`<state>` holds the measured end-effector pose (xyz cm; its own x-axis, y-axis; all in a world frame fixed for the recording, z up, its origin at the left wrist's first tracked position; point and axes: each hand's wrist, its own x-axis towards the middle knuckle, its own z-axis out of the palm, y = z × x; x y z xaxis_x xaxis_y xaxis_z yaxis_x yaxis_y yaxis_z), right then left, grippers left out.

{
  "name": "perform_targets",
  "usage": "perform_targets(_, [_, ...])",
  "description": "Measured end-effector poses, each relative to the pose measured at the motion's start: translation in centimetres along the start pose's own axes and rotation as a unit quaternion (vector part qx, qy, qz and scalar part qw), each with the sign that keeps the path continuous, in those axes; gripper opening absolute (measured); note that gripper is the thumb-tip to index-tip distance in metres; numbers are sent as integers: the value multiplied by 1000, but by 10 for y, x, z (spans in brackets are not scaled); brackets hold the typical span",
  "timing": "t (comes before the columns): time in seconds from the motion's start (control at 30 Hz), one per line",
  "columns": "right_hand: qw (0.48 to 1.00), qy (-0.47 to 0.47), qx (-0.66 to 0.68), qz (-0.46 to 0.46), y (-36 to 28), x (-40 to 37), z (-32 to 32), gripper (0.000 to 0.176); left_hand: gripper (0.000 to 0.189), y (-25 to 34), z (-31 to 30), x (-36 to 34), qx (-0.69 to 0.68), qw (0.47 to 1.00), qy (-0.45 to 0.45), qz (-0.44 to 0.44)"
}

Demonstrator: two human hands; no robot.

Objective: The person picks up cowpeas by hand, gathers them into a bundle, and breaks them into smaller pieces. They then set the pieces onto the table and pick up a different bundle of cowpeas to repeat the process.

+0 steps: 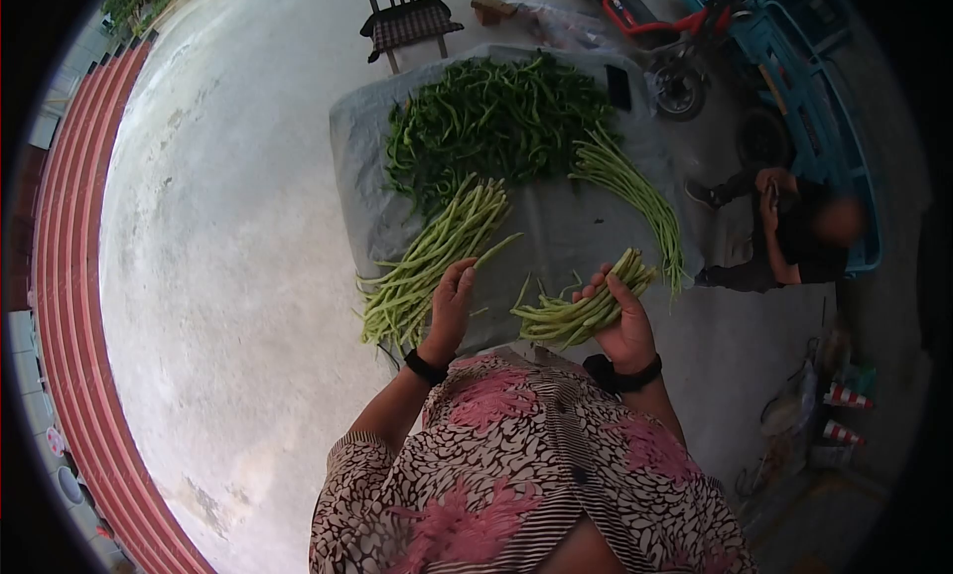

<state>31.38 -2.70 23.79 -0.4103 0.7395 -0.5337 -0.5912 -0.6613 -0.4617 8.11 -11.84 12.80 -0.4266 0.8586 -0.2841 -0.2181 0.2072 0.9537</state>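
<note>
My right hand [627, 321] is wrapped round a bunch of long green beans [571, 319] near the front edge of the grey cloth-covered table [556, 217]. At the right edge of the left bean pile [437, 256], my left hand [454, 301] has its fingers closed, with a single bean [499, 249] sticking out from the fingertips. Another bundle of long beans [640, 192] lies on the right part of the cloth. Behind them spreads a large heap of green peppers [496, 118].
A dark phone [618, 87] lies at the table's back right corner. Beyond are a chair [411, 23] and a red scooter [645, 23]. At the right a person [804, 227] sits beside a blue vehicle [824, 108]. Red steps [74, 256] run along the far left.
</note>
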Motion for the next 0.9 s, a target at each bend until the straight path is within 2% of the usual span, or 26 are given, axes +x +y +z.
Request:
perform_targets(0.1, [999,11,-12,44,15,2,-1,16,26,39,13,-32,-99,992,-66,-35])
perform_targets(0.13, [997,9,13,75,17,2,-1,18,26,50,18,-39,-91,993,-71,-21])
perform_targets(0.23, [997,26,24,70,28,-4,7,24,25,64,23,-55,-110,988,-112,0])
perform_targets(0.33, [998,-21,31,45,37,-8,11,32,24,66,18,-67,-68,984,-163,1])
perform_targets(0.53, [998,-36,50,32,47,-24,15,36,23,60,19,-81,-54,976,-208,30])
perform_targets(0.63, [998,-30,49,33,47,-32,19,29,23,60,23,-88,-36,979,-198,1])
perform_targets(0.73, [991,-120,3,66,42,-25,0,21,24,55,29,-94,18,977,-206,56])
perform_targets(0.83, [994,-111,-10,-2,34,-31,3,16,25,64,38,-101,45,976,-212,8])
perform_targets(0.87, [994,-109,-26,-6,26,-31,7,16,26,63,41,-100,149,957,-214,130])
perform_targets(0.9, [994,-102,-35,-11,21,-36,7,15,27,55,42,-102,252,911,-217,244])
